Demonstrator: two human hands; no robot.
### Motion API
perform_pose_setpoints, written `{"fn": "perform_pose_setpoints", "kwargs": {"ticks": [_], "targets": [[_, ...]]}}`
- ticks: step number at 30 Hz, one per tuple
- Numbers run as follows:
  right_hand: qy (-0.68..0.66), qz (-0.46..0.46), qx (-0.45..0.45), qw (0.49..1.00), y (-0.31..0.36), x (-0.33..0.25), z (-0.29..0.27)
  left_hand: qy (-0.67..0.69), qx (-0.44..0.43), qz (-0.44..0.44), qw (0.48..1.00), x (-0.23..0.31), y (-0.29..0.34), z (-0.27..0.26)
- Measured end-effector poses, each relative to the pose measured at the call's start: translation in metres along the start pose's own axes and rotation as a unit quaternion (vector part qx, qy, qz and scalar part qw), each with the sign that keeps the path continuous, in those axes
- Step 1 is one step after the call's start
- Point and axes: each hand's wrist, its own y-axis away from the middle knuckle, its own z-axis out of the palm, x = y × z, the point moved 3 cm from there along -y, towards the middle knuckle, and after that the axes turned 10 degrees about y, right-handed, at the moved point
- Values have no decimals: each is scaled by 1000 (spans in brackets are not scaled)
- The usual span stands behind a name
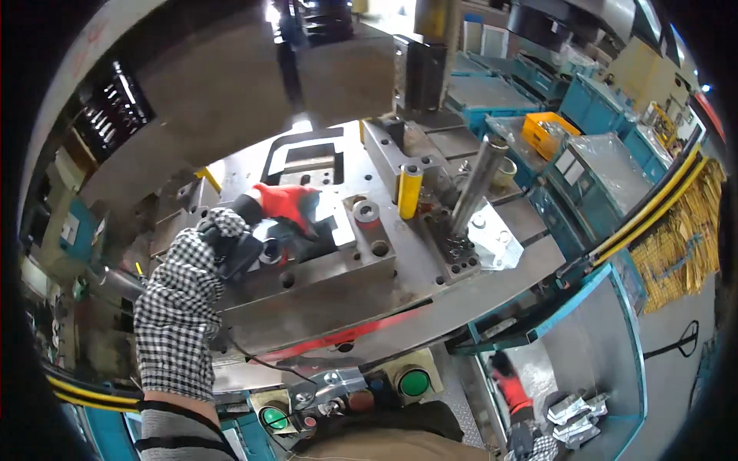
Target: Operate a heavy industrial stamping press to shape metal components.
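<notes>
My left hand (288, 206), in a red glove with dark fingertips, reaches over the bright metal die (338, 269) on the press bed. Its fingers stretch out and down above the die opening, and I see nothing held in them. A dark wrist unit is strapped behind it, over a checked sleeve. At lower right my right hand (513, 393), in a red and black glove, is over the grey inside of a blue-rimmed bin (607, 323). Its dark fingers point away from me, somewhat blurred, with no part visible in them. Several bent silvery metal parts (576, 419) lie beside it.
A steel guide post (480, 184) and a yellow cylinder (409, 192) rise from the press bed. The large press ram (223, 69) hangs above. Green push buttons (413, 382) sit in front of me. Blue bins and a yellow crate (547, 132) stand at far right.
</notes>
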Motion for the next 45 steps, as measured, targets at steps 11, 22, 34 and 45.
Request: {"fn": "perform_pose_setpoints", "kwargs": {"ticks": [11,22,34,45], "targets": [[374,-391,213,814,-205,-295,-46,48,293,155,942,209,194,21],[509,-388,85,764,-335,-308,-18,41,192,-137,971,183,286,301],[455,-407,68,789,-233,-360,-80,-270,184,-151,933,64,173,443],[311,-410,-205,833,-57,-295,-108,-221,148,-37,963,62,181,424]]}}
